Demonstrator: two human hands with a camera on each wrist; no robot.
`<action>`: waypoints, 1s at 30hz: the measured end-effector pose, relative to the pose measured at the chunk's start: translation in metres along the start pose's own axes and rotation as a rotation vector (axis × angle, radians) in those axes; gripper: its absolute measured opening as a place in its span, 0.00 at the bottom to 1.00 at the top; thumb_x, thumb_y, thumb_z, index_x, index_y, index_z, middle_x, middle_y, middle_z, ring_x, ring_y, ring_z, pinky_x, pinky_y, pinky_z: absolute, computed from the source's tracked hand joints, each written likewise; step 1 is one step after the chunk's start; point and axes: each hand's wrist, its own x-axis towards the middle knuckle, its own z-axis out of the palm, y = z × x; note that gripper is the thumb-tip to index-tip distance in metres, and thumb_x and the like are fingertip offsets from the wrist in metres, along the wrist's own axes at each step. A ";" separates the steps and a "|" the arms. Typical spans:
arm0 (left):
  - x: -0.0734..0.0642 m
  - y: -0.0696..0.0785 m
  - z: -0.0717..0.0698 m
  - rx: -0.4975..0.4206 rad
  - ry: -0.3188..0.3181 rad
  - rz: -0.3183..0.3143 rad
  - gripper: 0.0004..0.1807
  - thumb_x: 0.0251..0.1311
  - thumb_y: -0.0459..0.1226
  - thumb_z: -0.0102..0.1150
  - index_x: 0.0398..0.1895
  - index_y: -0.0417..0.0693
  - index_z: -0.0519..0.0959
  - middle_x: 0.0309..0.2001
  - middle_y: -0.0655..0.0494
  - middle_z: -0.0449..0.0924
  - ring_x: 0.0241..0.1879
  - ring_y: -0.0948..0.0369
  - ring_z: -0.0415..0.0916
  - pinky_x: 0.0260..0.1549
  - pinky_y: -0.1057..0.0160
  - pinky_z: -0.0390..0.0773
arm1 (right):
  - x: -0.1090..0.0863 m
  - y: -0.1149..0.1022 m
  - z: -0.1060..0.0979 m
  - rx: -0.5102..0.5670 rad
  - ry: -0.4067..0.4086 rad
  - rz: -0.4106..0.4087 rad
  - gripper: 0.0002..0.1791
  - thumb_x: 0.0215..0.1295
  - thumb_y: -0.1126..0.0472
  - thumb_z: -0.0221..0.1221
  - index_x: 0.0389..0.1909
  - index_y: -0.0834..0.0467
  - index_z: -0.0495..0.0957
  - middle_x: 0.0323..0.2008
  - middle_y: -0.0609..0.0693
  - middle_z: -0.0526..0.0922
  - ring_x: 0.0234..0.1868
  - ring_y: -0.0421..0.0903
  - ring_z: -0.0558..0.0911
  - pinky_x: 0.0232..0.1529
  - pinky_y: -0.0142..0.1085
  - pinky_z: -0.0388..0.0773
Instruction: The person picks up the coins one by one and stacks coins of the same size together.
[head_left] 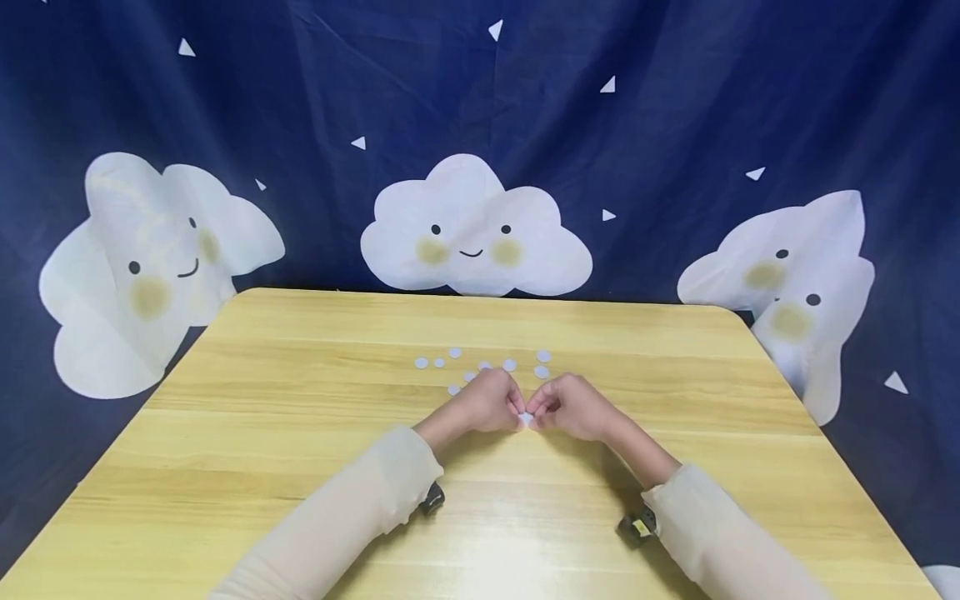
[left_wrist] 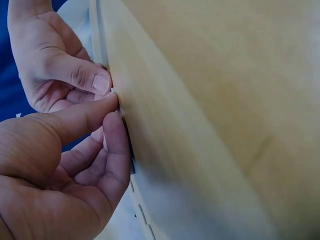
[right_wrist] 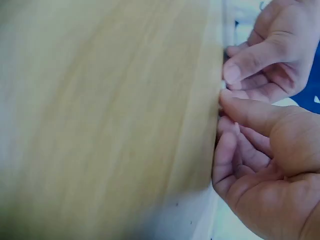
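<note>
A small flat white piece (head_left: pixel 526 418) sits between the fingertips of both hands over the wooden table (head_left: pixel 360 492). From one side, my left hand (head_left: pixel 491 402) pinches its edge with thumb and forefinger. My right hand (head_left: pixel 577 407) pinches the opposite edge in the same way. In the left wrist view, the two thumb tips meet around a white sliver of the piece (left_wrist: pixel 113 90); most of it is hidden by fingers. Several white round discs (head_left: pixel 509 365) lie flat just beyond the hands, one of them partly behind the left hand.
Two discs (head_left: pixel 542 372) lie beyond the right hand, and others (head_left: pixel 422 362) spread out to the left. A dark blue curtain (head_left: pixel 322 75) with white clouds hangs behind the far table edge. Small dark wrist cameras (head_left: pixel 636 527) sit beneath both sleeves.
</note>
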 end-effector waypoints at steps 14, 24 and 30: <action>-0.004 0.009 0.013 0.034 0.003 0.046 0.06 0.53 0.28 0.75 0.32 0.41 0.86 0.26 0.59 0.82 0.27 0.65 0.78 0.30 0.71 0.80 | -0.015 0.007 -0.007 -0.016 -0.043 -0.072 0.06 0.58 0.72 0.71 0.35 0.60 0.86 0.29 0.48 0.86 0.32 0.40 0.82 0.39 0.32 0.82; -0.002 0.013 0.016 0.037 -0.002 0.051 0.06 0.53 0.28 0.75 0.32 0.40 0.86 0.25 0.59 0.81 0.27 0.64 0.77 0.30 0.70 0.80 | -0.019 0.009 -0.009 0.013 -0.058 -0.051 0.06 0.57 0.70 0.72 0.35 0.60 0.86 0.29 0.48 0.87 0.32 0.41 0.83 0.38 0.32 0.82; -0.002 0.011 0.013 0.051 -0.005 0.065 0.07 0.52 0.28 0.75 0.32 0.41 0.86 0.26 0.60 0.82 0.28 0.65 0.78 0.31 0.71 0.80 | -0.017 0.012 -0.008 -0.006 -0.058 -0.070 0.06 0.58 0.70 0.71 0.35 0.59 0.86 0.29 0.46 0.87 0.32 0.40 0.83 0.39 0.32 0.82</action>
